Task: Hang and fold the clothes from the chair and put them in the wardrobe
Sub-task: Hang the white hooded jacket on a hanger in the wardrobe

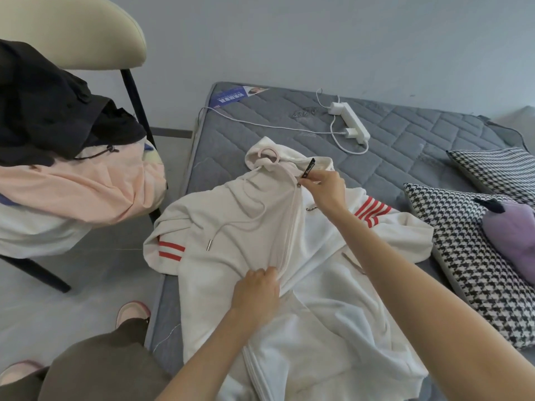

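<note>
Left hand (256,290) pinches hoodie (231,215) front; right hand (327,189) pinches zipper pull (308,168).

hoodie (260,256) on mattress (405,131), chair (86,33) left

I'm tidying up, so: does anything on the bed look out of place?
Yes: a white power strip with a charger plugged in lies on the bare mattress behind the hoodie, its cord running off the edge.

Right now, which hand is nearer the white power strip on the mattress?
Right. The right hand pinches the zipper pull at the hoodie collar, short of the power strip; the left hand grips the zipper lower down, farther away.
</note>
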Motion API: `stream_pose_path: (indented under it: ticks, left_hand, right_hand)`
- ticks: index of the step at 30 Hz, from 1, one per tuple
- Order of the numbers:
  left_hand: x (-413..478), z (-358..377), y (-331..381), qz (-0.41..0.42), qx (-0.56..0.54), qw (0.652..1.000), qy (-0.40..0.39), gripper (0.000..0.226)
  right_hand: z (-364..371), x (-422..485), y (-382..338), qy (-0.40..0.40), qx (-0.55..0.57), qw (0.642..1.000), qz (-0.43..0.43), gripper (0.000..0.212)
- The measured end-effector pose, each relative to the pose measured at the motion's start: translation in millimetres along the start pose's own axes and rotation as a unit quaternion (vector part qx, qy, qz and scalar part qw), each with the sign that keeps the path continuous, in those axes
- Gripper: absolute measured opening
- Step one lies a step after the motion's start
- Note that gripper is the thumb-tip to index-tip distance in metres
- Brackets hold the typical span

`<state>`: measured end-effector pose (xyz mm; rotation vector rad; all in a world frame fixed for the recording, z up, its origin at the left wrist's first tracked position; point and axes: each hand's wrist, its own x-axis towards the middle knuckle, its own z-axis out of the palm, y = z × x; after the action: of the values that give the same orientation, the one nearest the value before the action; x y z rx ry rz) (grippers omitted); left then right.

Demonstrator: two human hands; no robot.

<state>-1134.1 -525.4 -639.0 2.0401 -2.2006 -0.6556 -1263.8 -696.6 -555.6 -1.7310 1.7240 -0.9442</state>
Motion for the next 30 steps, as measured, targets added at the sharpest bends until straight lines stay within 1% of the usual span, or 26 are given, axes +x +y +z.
stream_pose_path:
  ticks: [2, 3, 4, 5, 6, 7, 8, 10, 11, 13, 14, 15, 17, 18, 20, 21, 23, 24, 27, 29, 30]
  left_hand:
    - [9.8, 5.9, -12.0, -0.023, 0.015, 0.999, -0.026, 0.03]
    - [14.6, 9.4, -17.5, -0.033, 0.026, 0.999, -0.02, 0.032]
    - [18.2, 10.6, -21.2, -0.04, 0.034, 0.999, 0.009, 0.033]
    - [21.7, 13.7, -24.8, -0.037, 0.047, 0.997, 0.054, 0.034]
    - [24.0, 13.9, -25.8, -0.031, 0.054, 0.994, 0.091, 0.035]
    - [25.7, 16.0, -27.2, -0.019, 0.063, 0.992, 0.109, 0.034]
    - [27.4, 18.8, -29.8, -0.011, 0.07, 0.993, 0.099, 0.033]
    - [32.8, 26.8, -37.6, -0.014, 0.066, 0.995, 0.076, 0.039]
    - [35.4, 27.1, -40.3, -0.027, 0.042, 0.996, 0.069, 0.046]
    - [41.7, 29.0, -45.0, -0.029, 0.023, 0.999, 0.031, 0.06]
    - [44.7, 31.8, -46.6, -0.014, 0.029, 0.999, 0.017, 0.062]
    - [48.0, 37.2, -50.2, -0.008, 0.009, 1.0, -0.005, 0.063]
    - [49.3, 33.7, -51.2, -0.017, -0.014, 0.998, -0.05, 0.063]
    - [49.7, 32.2, -51.3, -0.016, -0.017, 0.998, -0.053, 0.062]
    - [51.8, 32.9, -52.0, -0.02, -0.032, 0.997, -0.065, 0.062]
    - [52.4, 33.2, -52.3, -0.022, -0.031, 0.996, -0.075, 0.062]
    - [52.1, 33.0, -51.8, -0.023, -0.026, 0.996, -0.085, 0.062]
    - [52.0, 32.7, -51.5, -0.024, -0.025, 0.996, -0.086, 0.062]
    - [52.2, 33.9, -52.2, -0.024, -0.029, 0.995, -0.087, 0.062]
    - [51.2, 33.0, -51.8, -0.022, -0.032, 0.995, -0.09, 0.062]
    - [51.1, 32.3, -51.5, -0.023, -0.031, 0.995, -0.094, 0.062]
  right_hand:
    - [6.5, 1.3, 9.3, -0.044, -0.029, 0.999, 0.002, 0.012]
    - [8.9, 2.1, 14.0, -0.07, -0.068, 0.995, -0.002, 0.009]
    - [10.8, 3.2, 18.7, -0.102, -0.116, 0.988, -0.013, 0.008]
    - [12.3, 4.6, 22.8, -0.138, -0.16, 0.977, -0.027, 0.011]
    - [13.1, 5.6, 24.4, -0.17, -0.195, 0.965, -0.037, 0.019]
    - [13.3, 6.7, 23.4, -0.192, -0.233, 0.952, -0.045, 0.029]
    - [13.1, 8.3, 19.8, -0.195, -0.278, 0.939, -0.055, 0.038]
    - [12.9, 13.9, 8.0, -0.145, -0.345, 0.923, -0.084, 0.043]
    - [13.3, 18.8, 2.6, -0.112, -0.34, 0.929, -0.092, 0.042]
    - [15.4, 31.8, -6.9, -0.072, -0.269, 0.957, -0.086, 0.043]
    - [16.9, 39.8, -9.6, -0.065, -0.23, 0.967, -0.086, 0.044]
    - [19.8, 49.3, -10.1, -0.066, -0.203, 0.974, -0.083, 0.045]
    - [26.8, 68.2, -7.7, -0.075, -0.179, 0.98, -0.054, 0.043]
    - [31.7, 77.2, -4.5, -0.08, -0.176, 0.981, -0.03, 0.041]
    - [43.3, 93.8, 5.8, -0.113, -0.208, 0.972, 0.015, 0.035]
    - [49.4, 98.7, 11.3, -0.147, -0.249, 0.957, 0.033, 0.031]
    - [59.1, 101.3, 19.5, -0.201, -0.327, 0.922, 0.037, 0.025]
    - [63.5, 100.9, 23.6, -0.212, -0.339, 0.916, 0.028, 0.026]
    - [68.5, 97.3, 30.5, -0.207, -0.337, 0.918, -0.003, 0.029]
    - [66.8, 94.3, 30.7, -0.215, -0.326, 0.921, -0.021, 0.016]
    - [64.8, 94.1, 30.3, -0.22, -0.314, 0.923, -0.029, 0.016]
